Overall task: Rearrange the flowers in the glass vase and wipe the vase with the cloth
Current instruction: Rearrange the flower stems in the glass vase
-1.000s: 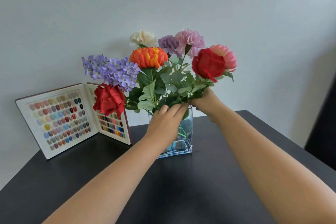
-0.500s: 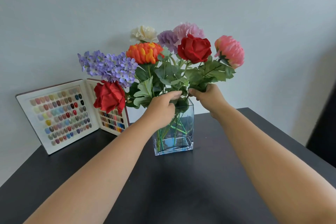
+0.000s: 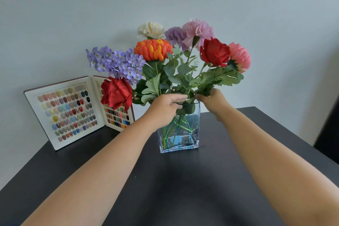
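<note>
A square glass vase stands on the black table and holds a bunch of artificial flowers. An upright red rose sits at the right of the bunch, beside a coral pink bloom. Another red rose droops at the left under purple lilac. My left hand grips the stems at the vase mouth. My right hand pinches the leafy stem of the upright red rose just above the rim. No cloth is in view.
An open nail-colour sample book leans against the wall at the back left. A pale wall rises right behind the table. A dark object stands past the table's right edge.
The upright red rose swung up and left, then back right to beside the coral bloom, my right hand on its stem. My left hand rose from the vase front to the stems at the rim.
</note>
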A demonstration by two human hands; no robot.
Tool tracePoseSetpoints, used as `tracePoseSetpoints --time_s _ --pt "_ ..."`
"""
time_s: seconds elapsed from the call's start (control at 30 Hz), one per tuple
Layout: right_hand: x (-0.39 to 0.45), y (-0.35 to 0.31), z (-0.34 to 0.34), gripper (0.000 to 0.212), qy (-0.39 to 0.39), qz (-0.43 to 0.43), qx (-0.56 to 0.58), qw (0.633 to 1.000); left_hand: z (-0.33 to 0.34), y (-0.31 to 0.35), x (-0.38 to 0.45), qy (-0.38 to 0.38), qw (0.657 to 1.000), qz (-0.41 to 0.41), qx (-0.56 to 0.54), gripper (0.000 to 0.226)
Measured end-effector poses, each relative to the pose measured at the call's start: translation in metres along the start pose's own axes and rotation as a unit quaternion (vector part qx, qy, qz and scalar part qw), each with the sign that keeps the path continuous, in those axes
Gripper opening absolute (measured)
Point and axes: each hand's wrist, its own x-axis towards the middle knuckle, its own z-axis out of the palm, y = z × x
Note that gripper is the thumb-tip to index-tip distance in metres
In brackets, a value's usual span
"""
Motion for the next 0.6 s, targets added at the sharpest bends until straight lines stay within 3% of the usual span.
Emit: tracePoseSetpoints --time_s 0.17,0.27,0.43,0.5,0.6 --pt "-0.011 0.006 0.0 0.004 -0.013 0.008 0.062 0.998 -0.001 0.001 -0.008 -0.004 1.0 -0.004 -0.016 0.047" --pt "-0.018 0.007 -0.008 0.011 -0.016 0.042 0.093 0.995 -0.007 -0.003 -0.02 0.013 0.999 0.044 0.023 0.045" --pt "-0.032 0.01 -0.019 0.065 -0.009 0.07 0.115 0.991 -0.017 -0.027 -0.051 0.052 0.994 0.092 0.031 0.033" --pt "-0.037 0.009 -0.018 0.064 0.012 0.061 0.106 0.992 -0.021 -0.038 -0.059 0.098 0.993 0.066 0.012 0.029" --pt "-0.046 0.002 -0.014 0.053 0.105 0.024 0.068 0.992 -0.026 -0.05 -0.064 0.178 0.983 0.006 -0.036 0.022"
